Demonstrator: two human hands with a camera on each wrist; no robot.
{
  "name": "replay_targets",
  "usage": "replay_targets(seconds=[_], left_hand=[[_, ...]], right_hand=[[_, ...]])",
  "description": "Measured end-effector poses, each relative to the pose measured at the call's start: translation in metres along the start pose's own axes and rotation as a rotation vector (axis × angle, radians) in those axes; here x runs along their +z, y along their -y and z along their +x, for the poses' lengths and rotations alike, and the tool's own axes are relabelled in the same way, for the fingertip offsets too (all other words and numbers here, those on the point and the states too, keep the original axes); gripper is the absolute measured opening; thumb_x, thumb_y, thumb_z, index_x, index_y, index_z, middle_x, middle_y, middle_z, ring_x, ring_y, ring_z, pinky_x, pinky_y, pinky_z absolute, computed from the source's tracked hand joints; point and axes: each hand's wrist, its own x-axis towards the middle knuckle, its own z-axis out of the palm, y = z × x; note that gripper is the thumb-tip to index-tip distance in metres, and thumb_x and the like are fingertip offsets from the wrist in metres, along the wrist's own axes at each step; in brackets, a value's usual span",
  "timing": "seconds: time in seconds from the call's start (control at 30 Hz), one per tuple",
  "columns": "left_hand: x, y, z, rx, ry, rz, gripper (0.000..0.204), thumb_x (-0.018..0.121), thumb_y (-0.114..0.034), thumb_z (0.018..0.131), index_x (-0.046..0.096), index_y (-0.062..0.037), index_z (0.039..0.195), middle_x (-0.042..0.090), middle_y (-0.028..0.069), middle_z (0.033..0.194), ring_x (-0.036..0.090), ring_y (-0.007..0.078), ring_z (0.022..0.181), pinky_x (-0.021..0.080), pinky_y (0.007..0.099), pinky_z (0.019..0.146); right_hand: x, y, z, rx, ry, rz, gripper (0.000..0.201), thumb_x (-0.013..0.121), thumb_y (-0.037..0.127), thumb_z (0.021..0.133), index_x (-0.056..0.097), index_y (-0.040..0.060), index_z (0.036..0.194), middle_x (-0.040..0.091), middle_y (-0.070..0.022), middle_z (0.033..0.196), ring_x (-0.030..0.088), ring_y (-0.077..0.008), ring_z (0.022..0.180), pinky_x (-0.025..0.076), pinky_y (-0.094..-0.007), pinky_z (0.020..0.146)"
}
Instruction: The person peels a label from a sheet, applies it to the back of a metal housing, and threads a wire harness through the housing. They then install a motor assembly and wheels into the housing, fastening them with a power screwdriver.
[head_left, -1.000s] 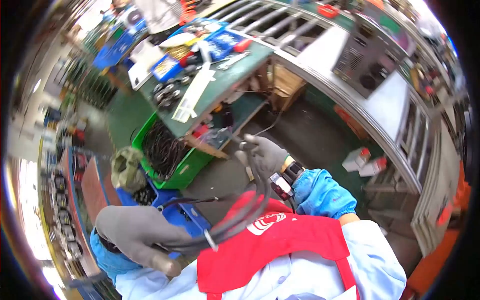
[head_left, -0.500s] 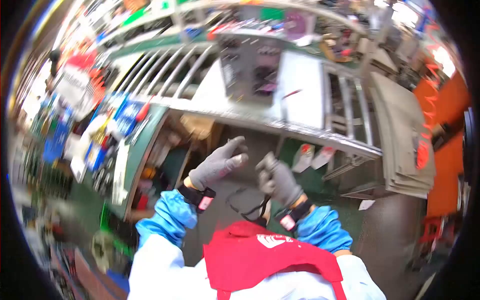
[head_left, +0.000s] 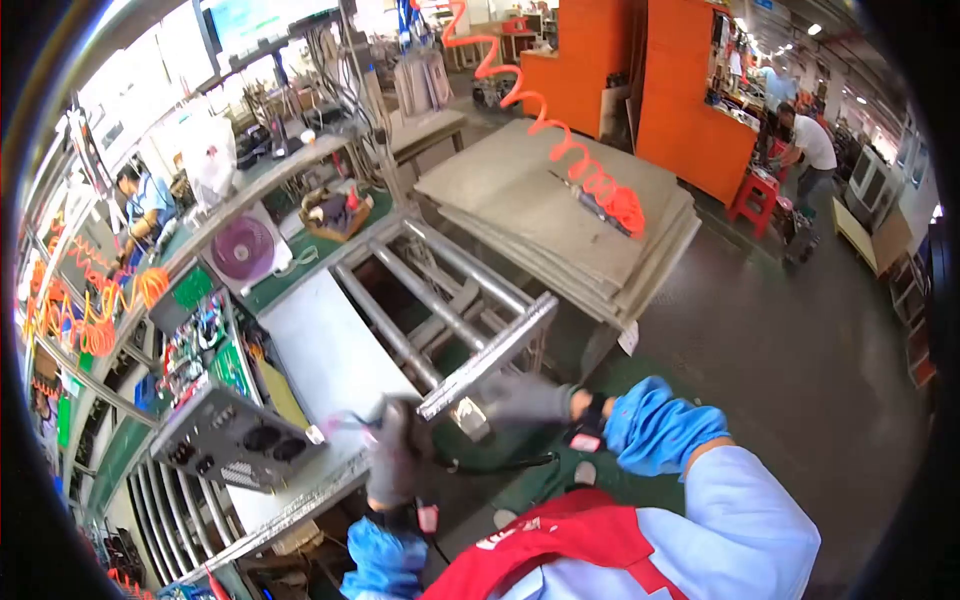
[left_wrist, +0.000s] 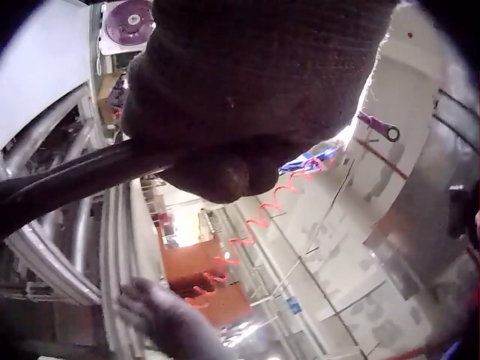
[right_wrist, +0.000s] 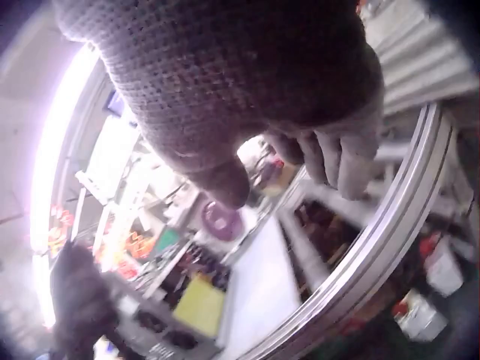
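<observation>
Both my hands have swung from my lap up to the steel roller frame (head_left: 470,330), left grip (head_left: 395,455) clenched round the black cable (left_wrist: 71,180), right grip (head_left: 525,400) blurred, state unclear.

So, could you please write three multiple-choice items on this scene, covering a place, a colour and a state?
1. Where does the coiled hose hang?
A. over the stacked grey boards
B. under the roller frame
C. on the person's sleeve

2. What colour is the small fan?
A. yellow
B. purple
C. black

3. What does the left hand do?
A. lies flat
B. grips a dark cable
C. holds a screwdriver

Answers: 1 A, the orange coil trails across the boards; 2 B, its round face is purple; 3 B, the left wrist view shows gloved fingers curled round the cable.
</observation>
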Motion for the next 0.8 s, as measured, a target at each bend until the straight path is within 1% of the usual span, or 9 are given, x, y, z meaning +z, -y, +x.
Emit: replay_targets(seconds=[0.03,0.07,0.17,0.23,0.27,0.47,0.5,0.6,0.8], left_hand=[[0.002,0.017,0.001,-0.007,0.015,0.018,0.032,0.056,-0.037,0.101,0.061,-0.0090,0.086,0.043,-0.0051,0.061,0.039,0.0081,0.050,0.031,0.0262,0.047],[0.001,0.036,0.002,0.000,0.015,0.029,0.034,0.057,-0.039,0.100,0.061,-0.0095,0.083,0.044,-0.0050,0.061,0.039,0.0082,0.050,0.032,0.0263,0.047],[0.011,0.067,-0.001,-0.112,-0.011,-0.043,0.037,0.059,-0.041,0.098,0.065,-0.0055,0.089,0.045,-0.0023,0.061,0.042,0.0093,0.054,0.033,0.0275,0.050],[0.017,0.077,-0.006,-0.172,-0.063,-0.136,0.037,0.058,-0.043,0.098,0.065,-0.0067,0.098,0.041,-0.0028,0.058,0.039,0.0092,0.050,0.031,0.0277,0.046],[0.023,0.079,-0.004,-0.206,-0.103,-0.219,0.037,0.058,-0.045,0.098,0.064,-0.0096,0.104,0.036,-0.0052,0.056,0.035,0.0074,0.046,0.028,0.0268,0.041],[0.070,0.053,-0.012,-0.058,-0.268,-0.430,0.043,0.053,-0.046,0.101,0.064,-0.0047,0.104,0.035,-0.0028,0.053,0.028,0.0111,0.041,0.025,0.0270,0.038],[0.062,0.059,-0.014,-0.036,-0.222,-0.329,0.047,0.046,-0.048,0.103,0.062,-0.0053,0.112,0.045,0.0027,0.065,0.042,0.0172,0.051,0.036,0.0325,0.045],[0.090,0.049,-0.011,-0.098,-0.371,-0.393,0.051,0.051,-0.049,0.099,0.066,-0.0004,0.105,0.047,0.0074,0.060,0.042,0.0198,0.050,0.037,0.0332,0.051],[0.081,0.081,-0.021,-0.284,-0.112,-0.336,0.046,0.056,-0.041,0.098,0.064,0.0009,0.115,0.064,0.0125,0.080,0.054,0.0179,0.056,0.040,0.0298,0.049]], right_hand=[[-0.051,0.000,-0.008,0.127,-0.130,0.050,0.049,0.067,0.040,0.085,0.067,0.0081,0.122,0.072,-0.0167,0.100,0.068,-0.0305,0.092,0.052,-0.0409,0.085],[-0.089,-0.035,0.003,-0.039,-0.455,-0.104,0.043,0.066,0.039,0.086,0.071,0.0073,0.114,0.073,-0.0168,0.097,0.068,-0.0319,0.089,0.053,-0.0411,0.084],[-0.213,-0.168,0.078,0.083,-0.924,-0.417,0.072,0.070,0.038,0.079,0.052,0.0005,0.138,0.060,-0.0256,0.131,0.055,-0.0401,0.125,0.044,-0.0450,0.107],[-0.292,-0.230,0.123,0.153,-0.949,-0.686,0.079,0.066,0.037,0.084,0.036,0.0028,0.148,0.046,-0.0271,0.145,0.046,-0.0442,0.133,0.039,-0.0495,0.110],[-0.316,-0.154,0.086,0.327,-0.795,-0.603,0.076,0.061,0.025,0.081,0.038,-0.0023,0.148,0.031,-0.0284,0.157,0.027,-0.0423,0.147,0.021,-0.0469,0.122],[-0.408,-0.216,0.123,0.452,-0.628,-0.765,0.058,0.061,0.026,0.085,0.045,-0.0006,0.134,0.041,-0.0219,0.131,0.037,-0.0350,0.120,0.031,-0.0423,0.100],[-0.414,-0.219,0.127,0.440,-0.618,-0.759,0.056,0.061,0.026,0.085,0.046,-0.0003,0.132,0.042,-0.0208,0.127,0.039,-0.0338,0.116,0.032,-0.0415,0.097],[-0.422,-0.231,0.127,0.419,-0.609,-0.727,0.047,0.060,0.027,0.087,0.049,0.0005,0.125,0.047,-0.0175,0.115,0.044,-0.0301,0.103,0.037,-0.0392,0.086],[-0.389,-0.227,0.104,0.137,-0.716,-0.319,0.032,0.060,0.027,0.090,0.056,0.0022,0.110,0.056,-0.0109,0.090,0.054,-0.0227,0.077,0.046,-0.0345,0.065]])
